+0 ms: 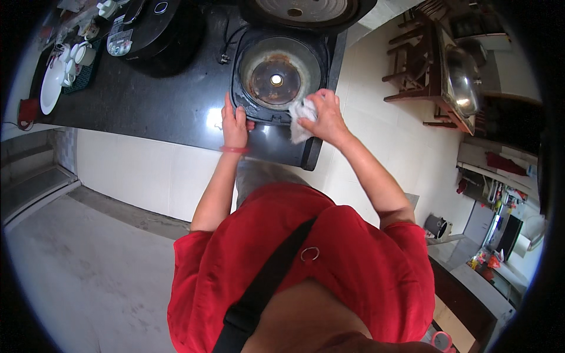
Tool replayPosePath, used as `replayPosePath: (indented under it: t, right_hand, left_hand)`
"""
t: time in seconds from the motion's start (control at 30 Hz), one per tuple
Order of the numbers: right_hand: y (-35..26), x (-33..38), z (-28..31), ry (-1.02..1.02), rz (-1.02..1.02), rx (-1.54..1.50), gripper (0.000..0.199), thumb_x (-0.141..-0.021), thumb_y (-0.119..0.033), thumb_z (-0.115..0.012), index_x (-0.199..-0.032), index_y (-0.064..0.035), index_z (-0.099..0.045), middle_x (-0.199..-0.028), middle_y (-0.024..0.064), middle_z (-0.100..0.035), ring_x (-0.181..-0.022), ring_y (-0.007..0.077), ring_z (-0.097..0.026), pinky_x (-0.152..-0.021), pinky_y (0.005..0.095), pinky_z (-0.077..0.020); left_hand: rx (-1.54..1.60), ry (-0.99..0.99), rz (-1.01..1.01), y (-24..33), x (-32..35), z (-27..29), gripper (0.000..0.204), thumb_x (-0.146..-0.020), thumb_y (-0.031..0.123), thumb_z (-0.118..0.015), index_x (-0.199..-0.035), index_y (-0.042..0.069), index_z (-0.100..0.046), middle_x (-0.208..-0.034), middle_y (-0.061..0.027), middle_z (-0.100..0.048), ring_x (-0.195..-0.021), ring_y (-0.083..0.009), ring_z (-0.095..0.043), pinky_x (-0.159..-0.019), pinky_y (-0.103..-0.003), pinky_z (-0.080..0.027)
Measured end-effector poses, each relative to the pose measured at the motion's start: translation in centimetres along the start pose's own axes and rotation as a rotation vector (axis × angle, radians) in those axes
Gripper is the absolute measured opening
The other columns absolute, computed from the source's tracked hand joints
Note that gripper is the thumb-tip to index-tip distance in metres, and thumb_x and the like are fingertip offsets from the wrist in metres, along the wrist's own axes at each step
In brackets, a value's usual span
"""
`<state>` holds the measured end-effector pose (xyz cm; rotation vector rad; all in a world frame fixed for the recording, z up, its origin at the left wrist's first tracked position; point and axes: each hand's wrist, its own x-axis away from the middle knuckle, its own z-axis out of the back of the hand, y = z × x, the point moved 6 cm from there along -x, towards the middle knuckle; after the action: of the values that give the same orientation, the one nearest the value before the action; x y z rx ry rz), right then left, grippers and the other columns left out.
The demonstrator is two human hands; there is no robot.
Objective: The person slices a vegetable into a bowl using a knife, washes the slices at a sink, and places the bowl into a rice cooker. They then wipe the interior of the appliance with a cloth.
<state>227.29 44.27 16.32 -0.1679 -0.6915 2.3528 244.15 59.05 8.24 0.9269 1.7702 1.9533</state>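
An open rice cooker [235,72] stands on the dark countertop, its inner pot out and brownish stains around the heating plate [283,87] at its bottom. The raised lid [335,12] tilts back at the far side. My left hand [236,126], with a pink bangle on the wrist, grips the cooker's near left corner, some fingers along its side. In my right hand [328,119] is a crumpled white cloth [301,125], pinched against the near right corner of the rim. The cloth hides part of that corner.
Left of the cooker stands a large black appliance [159,41], with a power cord [225,50] lying between them. Farther left are a white plate [52,88] and white cups [85,54]. The counter's edge runs close on the right. A wooden table [438,76] stands beyond.
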Motion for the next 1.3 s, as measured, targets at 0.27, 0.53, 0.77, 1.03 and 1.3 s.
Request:
replayPosePath:
  t: [0.27, 0.53, 0.77, 1.03, 1.3]
  right_hand:
    - [1.8, -2.5, 1.5, -0.007, 0.066, 0.024, 0.020, -0.065, -0.007, -0.068, -0.083, -0.0026, -0.061, -0.094, 0.0165, -0.052, -0.090, 0.0295, -0.049, -0.084, 0.0356, -0.0400]
    - [6.3, -11.0, 4.7, 0.416, -0.092, 0.195, 0.019, -0.069, -0.013, -0.065, -0.084, -0.0020, -0.059, -0.098, 0.0199, -0.050, -0.087, 0.0363, -0.052, -0.076, 0.0417, -0.0436]
    - [6.8, -13.6, 5.2, 0.443, -0.607, 0.206, 0.043, -0.066, -0.039, -0.067, -0.093, -0.0058, -0.062, -0.101, 0.0182, -0.053, -0.094, 0.0357, -0.053, -0.080, 0.0414, -0.0444]
    - [6.6, -13.1, 6.9, 0.430, -0.558, 0.077, 0.046, -0.068, -0.040, -0.062, -0.091, -0.0002, -0.061, -0.090, 0.0198, -0.062, -0.086, 0.0329, -0.059, -0.075, 0.0414, -0.0454]
    - [7.6, -7.7, 8.0, 1.007, -0.443, -1.142, 0.031, -0.077, -0.017, -0.062, -0.098, 0.0044, -0.051, -0.089, 0.0139, -0.060, -0.071, 0.0201, -0.060, -0.061, 0.0316, -0.0494]
  left_hand:
    - [-0.049, 0.000, 0.000, 0.2, -0.1, 0.3, 0.049, -0.088, 0.010, -0.038, -0.134, 0.005, -0.023, -0.107, -0.0153, -0.038, -0.057, -0.0137, -0.054, -0.052, -0.025, -0.049]
    - [-0.047, -0.049, 0.043, 0.4, -0.2, 0.5, 0.052, -0.085, 0.008, -0.040, -0.134, 0.004, -0.022, -0.106, -0.0133, -0.038, -0.058, -0.0143, -0.054, -0.053, -0.026, -0.049]
    - [-0.080, -0.053, -0.024, 0.4, -0.4, 0.4, 0.051, -0.088, 0.010, -0.038, -0.135, 0.003, -0.019, -0.105, -0.0141, -0.044, -0.059, -0.0159, -0.059, -0.053, -0.026, -0.052]
    - [-0.050, 0.012, 0.001, 0.2, 0.0, 0.2, 0.054, -0.082, 0.007, -0.044, -0.132, 0.001, -0.024, -0.105, -0.0169, -0.041, -0.069, -0.0182, -0.052, -0.057, -0.029, -0.045]
    - [-0.141, -0.035, -0.084, -1.6, -0.6, 0.6, 0.057, -0.080, 0.010, -0.046, -0.131, -0.003, -0.022, -0.117, -0.0258, -0.037, -0.106, -0.0384, -0.041, -0.090, -0.039, -0.035]
